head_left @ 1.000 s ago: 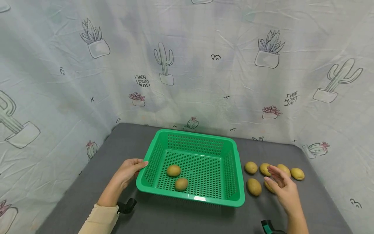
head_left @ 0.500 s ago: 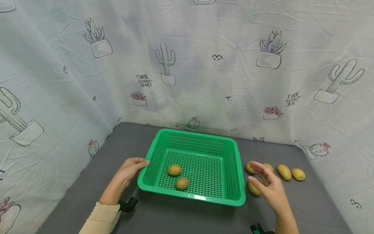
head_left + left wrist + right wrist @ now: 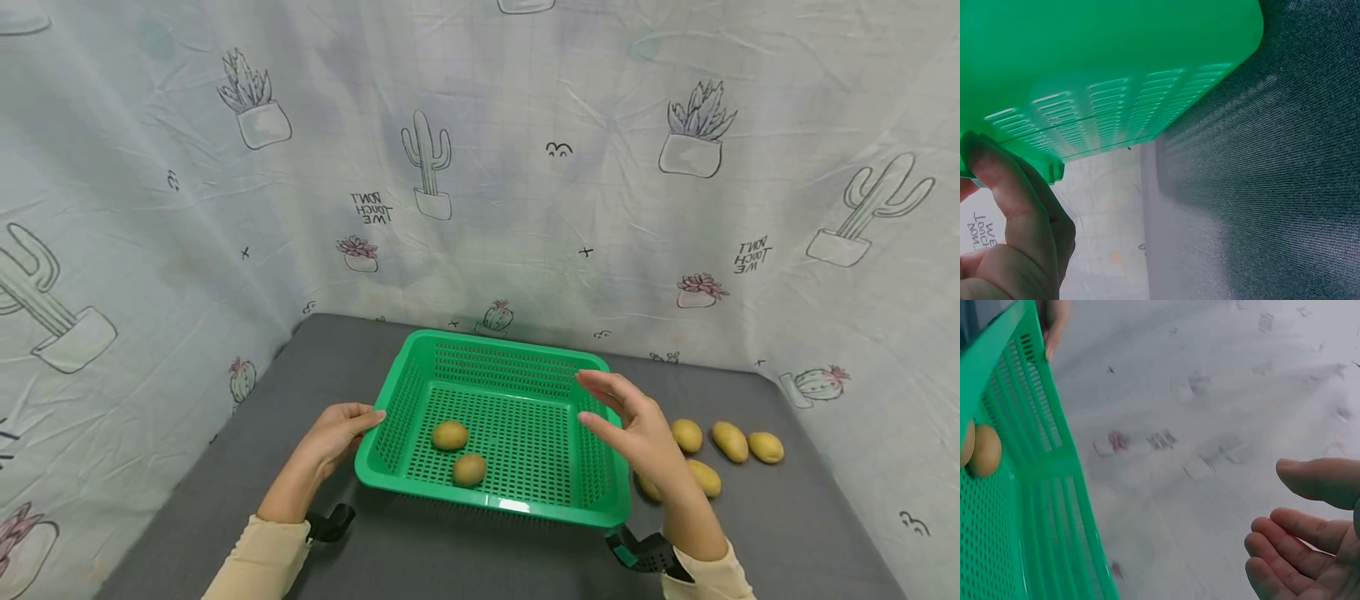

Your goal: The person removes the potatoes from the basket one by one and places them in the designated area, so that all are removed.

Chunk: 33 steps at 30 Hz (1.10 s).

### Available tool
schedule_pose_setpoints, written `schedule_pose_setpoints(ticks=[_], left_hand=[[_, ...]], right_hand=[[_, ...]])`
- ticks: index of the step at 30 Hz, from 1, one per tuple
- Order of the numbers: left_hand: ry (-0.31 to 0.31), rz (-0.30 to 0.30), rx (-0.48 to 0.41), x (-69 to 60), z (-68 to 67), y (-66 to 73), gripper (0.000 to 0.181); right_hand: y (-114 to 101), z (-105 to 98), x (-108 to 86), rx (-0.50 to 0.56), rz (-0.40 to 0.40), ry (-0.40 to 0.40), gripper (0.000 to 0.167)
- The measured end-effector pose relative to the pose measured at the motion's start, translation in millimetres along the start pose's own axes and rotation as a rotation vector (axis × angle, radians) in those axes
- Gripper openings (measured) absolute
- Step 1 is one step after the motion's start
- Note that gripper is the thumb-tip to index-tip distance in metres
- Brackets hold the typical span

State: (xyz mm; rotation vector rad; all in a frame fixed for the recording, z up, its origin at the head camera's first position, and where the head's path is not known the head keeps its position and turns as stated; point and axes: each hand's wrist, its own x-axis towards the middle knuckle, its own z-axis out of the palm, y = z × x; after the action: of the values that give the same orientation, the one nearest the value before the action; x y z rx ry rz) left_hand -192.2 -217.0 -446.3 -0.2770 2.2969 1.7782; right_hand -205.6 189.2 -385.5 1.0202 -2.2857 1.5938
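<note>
A green plastic basket (image 3: 491, 500) with slotted walls stands on the grey table. My left hand (image 3: 333, 437) grips its left rim, thumb on top; in the left wrist view the fingers (image 3: 1022, 206) curl beneath the rim. Over the basket's right side is my right hand (image 3: 637, 429), thumb and fingers apart and nothing between them. The right wrist view also shows that hand (image 3: 1310, 544) holding nothing. Inside the basket, towards the left, lie two potatoes, one (image 3: 450, 435) behind the other (image 3: 468, 470).
Several more potatoes lie right of the basket, among them one (image 3: 729, 442) beside another (image 3: 766, 447) at the far right. My right forearm partly hides one (image 3: 648, 487) near the basket. A cactus-print curtain (image 3: 495, 167) hangs behind the table.
My right hand has moved left, from above the loose potatoes to over the basket's right side, with nothing in it. The left hand keeps its grip on the rim.
</note>
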Motion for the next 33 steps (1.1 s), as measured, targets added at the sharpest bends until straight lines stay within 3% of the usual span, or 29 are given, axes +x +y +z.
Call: schedule_pose_setpoints(ticks=[4,10,18,26,33], left_hand=[[0.006,-0.002,0.011,-0.3,0.1,-0.8,0.052],[0.006,-0.005,0.002,-1.6,-0.8,1.6,0.050],[-0.005,-0.019,0.005,-1.1,-0.5,3.9,0.052],[-0.001,-0.015,0.012,1.4,-0.1,2.0,0.053],[0.003,-0.013,0.003,-0.2,-0.6,2.7,0.049]], right_hand=[[-1,11,23.6,0.013,0.066,-0.027,0.046],[0,32,58.3,0.133,0.150,-0.068,0.045],[14,63,94.6,0.246,0.210,-0.080,0.041],[47,95,116.4,0.346,0.298,-0.208,0.042],[71,119,116.6,0.370,0.350,-0.360,0.051]])
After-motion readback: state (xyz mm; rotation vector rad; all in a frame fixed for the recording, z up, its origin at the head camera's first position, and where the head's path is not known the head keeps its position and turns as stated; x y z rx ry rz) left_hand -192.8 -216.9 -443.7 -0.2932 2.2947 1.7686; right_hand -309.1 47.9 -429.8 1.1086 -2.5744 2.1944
